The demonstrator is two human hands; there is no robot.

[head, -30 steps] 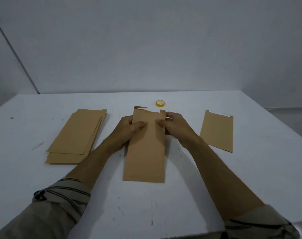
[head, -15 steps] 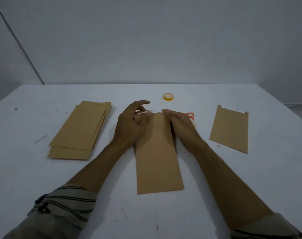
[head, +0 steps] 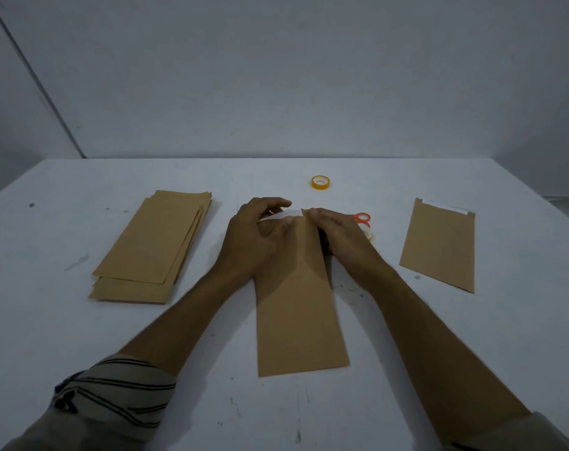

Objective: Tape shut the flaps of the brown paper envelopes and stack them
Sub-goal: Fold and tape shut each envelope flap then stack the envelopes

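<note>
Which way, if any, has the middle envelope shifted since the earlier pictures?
Yes: the envelope slid nearer, widening its gap from the tape roll.

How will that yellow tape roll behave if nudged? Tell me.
The yellow tape roll lies flat on the white table, so it would probably slide, not roll. Small and hollow-cored, it is likely light; tipped on edge, it could roll.

A white table (head: pixel 81 353) fills the lower view, its top marked with dark specks and a pale scuff (head: pixel 78 262) near the left side. Orange-handled scissors (head: pixel 361 218) lie right of centre, only the handles showing. Behind rises a plain grey wall (head: pixel 276 76).
</note>
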